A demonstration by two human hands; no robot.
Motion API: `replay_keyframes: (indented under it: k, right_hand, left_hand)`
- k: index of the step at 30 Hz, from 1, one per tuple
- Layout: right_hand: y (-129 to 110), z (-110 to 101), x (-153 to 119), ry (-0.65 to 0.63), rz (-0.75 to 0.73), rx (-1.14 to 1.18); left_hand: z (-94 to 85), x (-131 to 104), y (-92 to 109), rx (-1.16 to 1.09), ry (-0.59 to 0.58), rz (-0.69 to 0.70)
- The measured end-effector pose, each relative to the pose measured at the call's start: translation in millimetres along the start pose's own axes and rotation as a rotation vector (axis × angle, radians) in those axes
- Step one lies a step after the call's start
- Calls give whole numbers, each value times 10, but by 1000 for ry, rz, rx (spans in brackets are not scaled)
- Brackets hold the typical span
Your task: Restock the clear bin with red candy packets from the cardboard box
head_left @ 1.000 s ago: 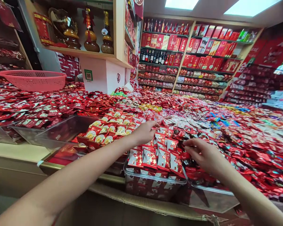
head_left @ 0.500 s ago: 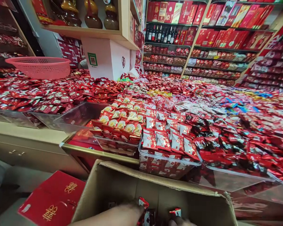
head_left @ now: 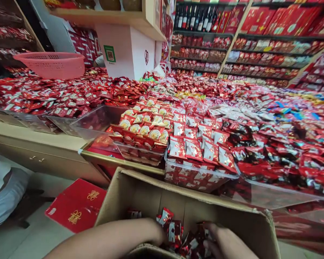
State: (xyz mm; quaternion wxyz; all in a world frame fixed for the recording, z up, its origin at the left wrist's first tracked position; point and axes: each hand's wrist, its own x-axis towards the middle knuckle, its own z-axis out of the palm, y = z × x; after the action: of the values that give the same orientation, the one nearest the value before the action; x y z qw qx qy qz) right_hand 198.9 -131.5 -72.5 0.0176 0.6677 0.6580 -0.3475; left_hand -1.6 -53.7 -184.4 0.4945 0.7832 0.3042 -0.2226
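Inside the open cardboard box (head_left: 194,194) at the bottom lie small red-and-white packets (head_left: 175,232). My left hand (head_left: 159,233) reaches in from the left, beside the packets; its fingers are hidden among them. On the right, my right hand (head_left: 217,239) is somewhat blurred, its fingers bent round packets at the right of the pile. Just beyond the box stand clear bins, one with red-and-white packets (head_left: 193,148) and one with red packets showing a round cream picture (head_left: 144,129).
Heaps of wrapped sweets (head_left: 283,144) cover the counter. A pink basket (head_left: 52,66) stands at the back left. On the floor lies a red carton (head_left: 78,205). At the left edge a person's light clothing (head_left: 8,198) shows. Stocked shelves (head_left: 202,50) line the back.
The view has tilted down and shifted left. More of the packets in the box shows, and my right hand has come further into view beside them.
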Motion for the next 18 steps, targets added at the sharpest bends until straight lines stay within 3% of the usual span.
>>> replay_keyframes:
  k: [4,9,13,18]
  right_hand:
    - [-17,-44,-86,-19,114,-3]
    - [-127,-127,-111,33,-25,155]
    - [-272,-265,-127,86,-184,491]
    - [-367,-386,-142,136,-141,837]
  left_hand:
    - [-107,-87,224,189,-75,-67]
    - [-587,-421,639,222,125,-26]
    - [-816,-610,904,81,264,83]
    - [-804,-759,1090,-437,277,307]
